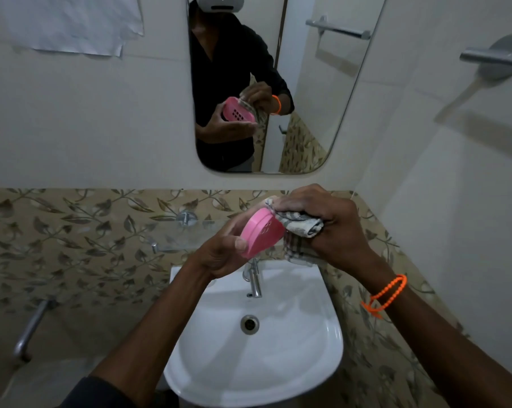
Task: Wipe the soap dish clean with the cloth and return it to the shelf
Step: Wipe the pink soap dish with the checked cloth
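A pink plastic soap dish [260,232] is held tilted on its edge above the basin, its underside toward me. My left hand [222,254] grips it from below and the left, thumb on its rim. My right hand [322,222] is closed around a checked grey-and-white cloth [300,231], which is pressed against the dish's upper right edge and hangs down behind it. A glass shelf [187,231] is fixed to the wall just behind the hands. The mirror [307,113] reflects the dish's slotted inner face and both hands.
A white washbasin [293,348] with a chrome tap [254,281] sits directly below the hands. A metal towel rail [496,57] juts from the right wall. A pipe [31,328] runs down the tiled wall at the lower left.
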